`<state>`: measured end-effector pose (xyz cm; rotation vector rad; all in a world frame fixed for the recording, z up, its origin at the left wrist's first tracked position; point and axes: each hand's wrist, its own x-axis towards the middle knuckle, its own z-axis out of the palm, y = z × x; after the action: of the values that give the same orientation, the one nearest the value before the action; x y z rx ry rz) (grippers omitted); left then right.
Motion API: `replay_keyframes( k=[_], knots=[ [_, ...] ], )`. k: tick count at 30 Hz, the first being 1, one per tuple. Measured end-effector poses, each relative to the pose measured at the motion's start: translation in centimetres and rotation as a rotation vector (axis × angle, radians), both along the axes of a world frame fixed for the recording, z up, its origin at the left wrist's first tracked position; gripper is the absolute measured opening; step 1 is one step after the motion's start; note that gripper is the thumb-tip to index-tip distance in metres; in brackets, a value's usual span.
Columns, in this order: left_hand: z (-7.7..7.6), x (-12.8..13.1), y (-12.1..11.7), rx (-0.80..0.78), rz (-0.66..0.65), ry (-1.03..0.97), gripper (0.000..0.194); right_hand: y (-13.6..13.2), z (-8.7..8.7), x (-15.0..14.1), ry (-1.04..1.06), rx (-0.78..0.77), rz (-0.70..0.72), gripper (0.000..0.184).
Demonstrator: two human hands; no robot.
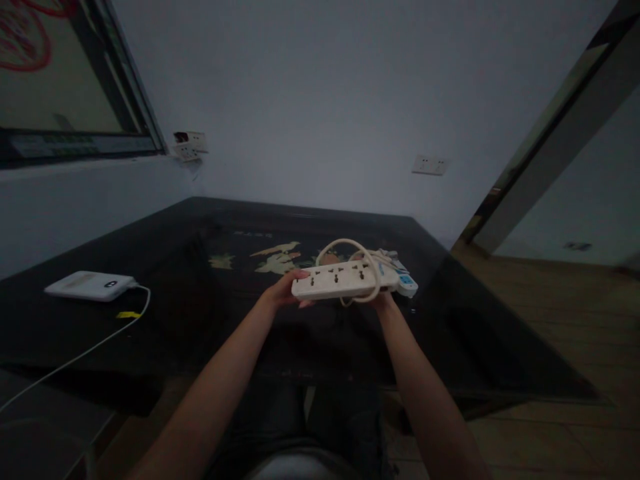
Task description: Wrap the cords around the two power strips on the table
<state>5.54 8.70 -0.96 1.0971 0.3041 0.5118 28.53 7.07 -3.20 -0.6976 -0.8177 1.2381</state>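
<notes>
A white power strip (pixel 325 283) with several sockets is held level above the dark table. Its pale cord (pixel 345 241) is looped around its right part. My left hand (pixel 286 291) is closed on the strip's left end, thumb on top. Under the right end, my right hand (pixel 381 301) supports the strip, its fingers mostly hidden behind it. By that end is a white plug (pixel 407 285) with a blue face, beside the bundled cord.
On the black table (pixel 200 333) a white power bank (pixel 91 285) lies at the left with a cable (pixel 100 343) trailing off the near edge. A yellow scrap (pixel 128 315) is beside it. Wall sockets (pixel 430 165) are behind, and a window (pixel 65 80) is at upper left.
</notes>
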Motion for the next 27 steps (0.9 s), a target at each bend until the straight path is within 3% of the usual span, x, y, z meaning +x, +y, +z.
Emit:
replay_keyframes(
  k=[6,11,16,20,27],
  knots=[
    [-1.3,-0.4,0.1,0.022,-0.186,0.250,0.027,-0.4,1.3,0.5,0.103,0.052,-0.001,0.013],
    [-1.0,-0.2,0.2,0.064,-0.231,0.335,0.026,-1.6,3.0,1.9,0.157,0.142,-0.069,0.010],
    [-0.4,0.0,0.7,0.049,-0.051,0.286,0.029,-3.1,4.1,3.8,0.211,0.177,-0.190,0.015],
    [-0.7,0.3,1.2,-0.005,0.159,0.216,0.031,-3.5,4.3,4.0,0.211,0.212,-0.106,0.014],
    [-0.6,1.1,1.8,-0.102,0.505,0.009,0.029,-2.4,3.8,1.4,0.117,0.145,-0.063,0.008]
  ],
)
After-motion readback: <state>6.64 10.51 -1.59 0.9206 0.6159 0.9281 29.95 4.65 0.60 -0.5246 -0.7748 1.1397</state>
